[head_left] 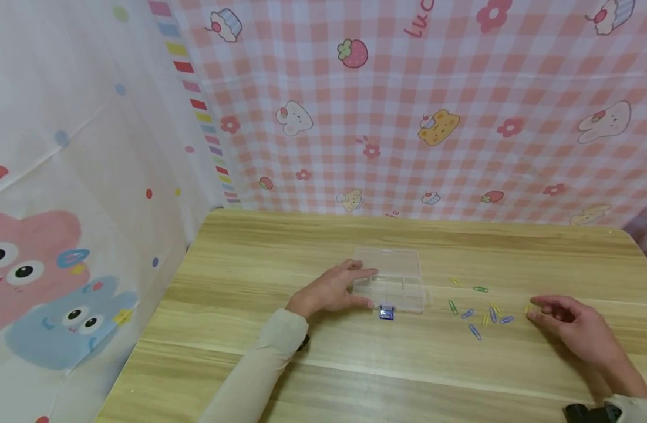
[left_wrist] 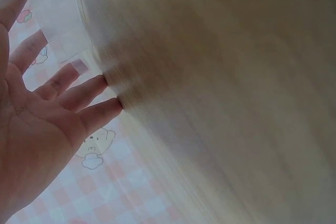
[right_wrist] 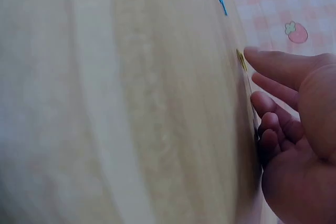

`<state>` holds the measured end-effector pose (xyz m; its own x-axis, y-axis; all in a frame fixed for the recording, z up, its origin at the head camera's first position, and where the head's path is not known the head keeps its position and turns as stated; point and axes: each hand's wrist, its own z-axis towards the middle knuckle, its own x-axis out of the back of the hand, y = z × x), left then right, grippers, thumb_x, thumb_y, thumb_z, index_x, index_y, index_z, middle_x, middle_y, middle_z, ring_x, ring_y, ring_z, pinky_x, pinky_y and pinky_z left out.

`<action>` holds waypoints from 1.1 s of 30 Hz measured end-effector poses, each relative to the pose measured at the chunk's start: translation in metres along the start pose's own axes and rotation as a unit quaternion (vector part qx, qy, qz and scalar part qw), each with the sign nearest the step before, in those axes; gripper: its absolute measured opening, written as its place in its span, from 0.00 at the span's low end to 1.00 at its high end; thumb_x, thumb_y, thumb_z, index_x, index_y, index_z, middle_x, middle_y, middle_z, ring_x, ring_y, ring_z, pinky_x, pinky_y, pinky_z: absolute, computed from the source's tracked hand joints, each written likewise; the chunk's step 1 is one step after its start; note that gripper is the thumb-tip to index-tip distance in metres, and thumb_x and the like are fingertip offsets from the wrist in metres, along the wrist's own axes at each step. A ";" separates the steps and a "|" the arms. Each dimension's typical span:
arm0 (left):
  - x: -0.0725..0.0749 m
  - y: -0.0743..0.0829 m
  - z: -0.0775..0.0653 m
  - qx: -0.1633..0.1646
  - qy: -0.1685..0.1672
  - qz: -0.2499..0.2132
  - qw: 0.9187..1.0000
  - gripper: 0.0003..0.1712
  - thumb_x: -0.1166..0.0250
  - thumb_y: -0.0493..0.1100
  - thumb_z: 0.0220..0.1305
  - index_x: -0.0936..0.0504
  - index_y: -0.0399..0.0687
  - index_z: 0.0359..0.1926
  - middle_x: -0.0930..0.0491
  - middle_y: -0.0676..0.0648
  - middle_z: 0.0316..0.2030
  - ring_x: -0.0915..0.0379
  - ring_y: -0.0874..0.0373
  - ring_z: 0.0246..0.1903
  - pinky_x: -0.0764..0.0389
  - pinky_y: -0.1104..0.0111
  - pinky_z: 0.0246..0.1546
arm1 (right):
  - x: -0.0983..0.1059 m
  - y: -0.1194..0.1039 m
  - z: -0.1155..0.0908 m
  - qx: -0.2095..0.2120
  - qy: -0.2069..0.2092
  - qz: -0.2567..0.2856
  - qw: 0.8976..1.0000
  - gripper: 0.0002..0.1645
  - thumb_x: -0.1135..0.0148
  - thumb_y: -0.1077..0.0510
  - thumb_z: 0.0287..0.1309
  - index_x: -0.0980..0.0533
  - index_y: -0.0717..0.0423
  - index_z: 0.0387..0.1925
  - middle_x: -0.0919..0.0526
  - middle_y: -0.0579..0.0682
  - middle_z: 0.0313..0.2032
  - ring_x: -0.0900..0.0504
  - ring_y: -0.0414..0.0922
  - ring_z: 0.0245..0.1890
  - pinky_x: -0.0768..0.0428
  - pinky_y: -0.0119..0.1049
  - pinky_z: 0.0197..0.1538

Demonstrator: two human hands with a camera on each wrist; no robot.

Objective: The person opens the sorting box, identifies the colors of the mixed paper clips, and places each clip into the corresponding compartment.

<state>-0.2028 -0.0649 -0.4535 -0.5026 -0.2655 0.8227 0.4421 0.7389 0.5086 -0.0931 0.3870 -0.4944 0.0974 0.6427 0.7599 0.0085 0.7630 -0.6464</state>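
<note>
Checked cloth (head_left: 323, 82), printed, beyond both hands; cut off by the frame.
Surface (head_left: 239, 258), wood-grained, beneath both hands; near edge out of frame.
Left hand (head_left: 331, 289), fingers spread, at the near-left side of the box; fingertips partly hard to separate from the clear plastic.
Right hand (head_left: 572, 326), thumb and forefinger pinching a yellow clip; other fingers curled, partly hidden in the head view.
Box (head_left: 394, 291), clear, compartmented, lid raised on the far side, just right of the left hand; contents hard to make out.
Blue-edged item (head_left: 387, 312), at the box's front, near the left thumb; identity unclear.
Paper clips (head_left: 475, 332), blue, green and yellow, scattered between the hands; some overlap.
Yellow clip (head_left: 528, 308), at the right fingertips, partly covered.
</note>
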 end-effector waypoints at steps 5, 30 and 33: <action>0.000 -0.001 0.001 -0.005 -0.003 0.001 1.000 0.43 0.36 0.66 0.62 0.40 0.69 0.75 0.47 0.47 0.76 0.46 0.47 0.73 0.39 0.51 0.71 | -0.002 0.003 0.001 0.006 -0.006 0.007 1.000 0.19 0.31 0.55 0.61 0.19 0.64 0.50 0.26 0.41 0.28 0.34 0.35 0.26 0.36 0.30 0.26; 0.001 -0.002 -0.002 -0.013 0.001 -0.002 1.000 0.42 0.34 0.65 0.62 0.38 0.68 0.74 0.45 0.45 0.75 0.44 0.46 0.72 0.38 0.51 0.70 | 0.003 -0.004 0.013 -0.003 -0.057 0.023 0.998 0.16 0.36 0.59 0.65 0.22 0.65 0.50 0.28 0.43 0.27 0.34 0.35 0.25 0.36 0.32 0.25; 0.000 -0.001 -0.004 -0.020 -0.001 -0.003 1.000 0.43 0.34 0.64 0.61 0.38 0.66 0.74 0.44 0.44 0.74 0.42 0.47 0.71 0.38 0.51 0.70 | 0.005 -0.002 0.013 -0.012 -0.063 0.018 0.998 0.16 0.36 0.58 0.65 0.22 0.65 0.48 0.28 0.44 0.27 0.34 0.35 0.25 0.36 0.31 0.25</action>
<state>-0.2006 -0.0679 -0.4532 -0.5076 -0.2687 0.8186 0.4675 0.7122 0.5237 -0.1053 0.3891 -0.4882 -0.0274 0.6739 0.7383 0.0315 0.7388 -0.6732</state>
